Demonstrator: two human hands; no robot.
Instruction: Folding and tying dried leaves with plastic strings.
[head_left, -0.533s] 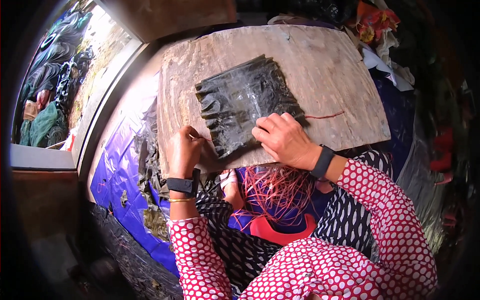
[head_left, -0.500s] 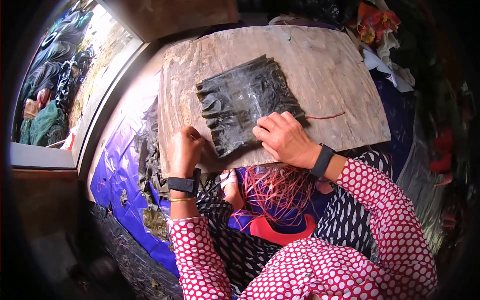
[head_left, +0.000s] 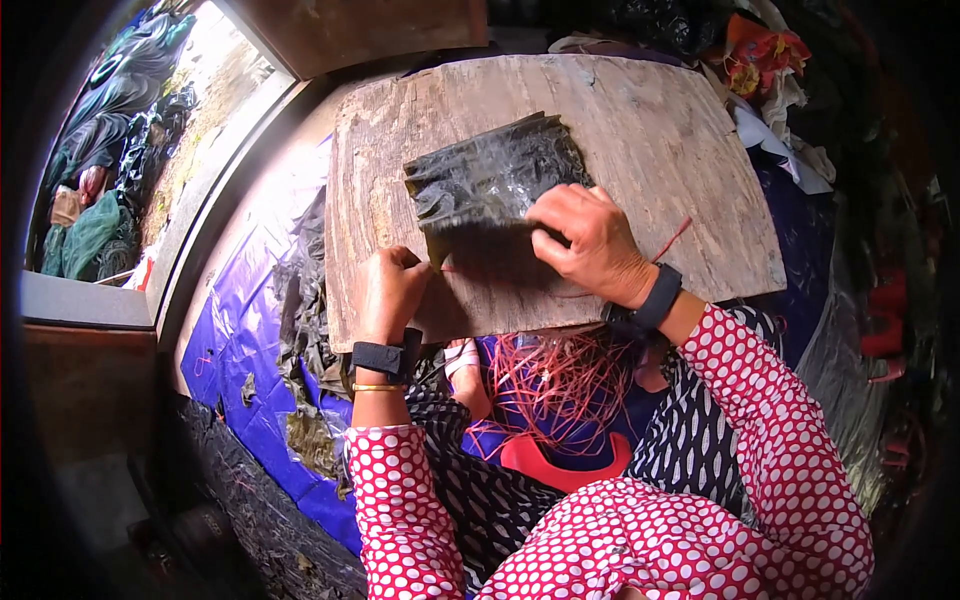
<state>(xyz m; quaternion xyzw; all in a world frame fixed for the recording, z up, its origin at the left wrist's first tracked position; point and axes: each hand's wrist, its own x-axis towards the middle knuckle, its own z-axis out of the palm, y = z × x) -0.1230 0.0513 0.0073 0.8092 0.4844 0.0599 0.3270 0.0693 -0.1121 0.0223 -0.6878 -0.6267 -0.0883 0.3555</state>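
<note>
A dark, glossy, wrinkled sheet that looks like kelp [head_left: 480, 180] lies on the worn wooden board [head_left: 690, 150]. Its near edge is raised off the wood and casts a shadow below. My left hand [head_left: 390, 290] has its fingers closed at the sheet's near left corner. The fingers of my right hand [head_left: 595, 245] are curled over the near right part of the edge. A thin reddish string [head_left: 676, 236] lies on the board, passing beneath my right hand; one end sticks out to the right.
Below the board's near edge is a tangle of reddish strings [head_left: 550, 380] beside a red curved object [head_left: 565, 468]. Blue plastic sheeting [head_left: 215, 345] with dark scraps spreads on the left. A crumpled white sheet [head_left: 780, 145] lies at the right. Green netting [head_left: 100, 245] shows through the doorway.
The near edge of the dark sheet has been lifted and turned away from me, so the sheet looks shorter. My right hand has risen with it; the left has shifted slightly right.
</note>
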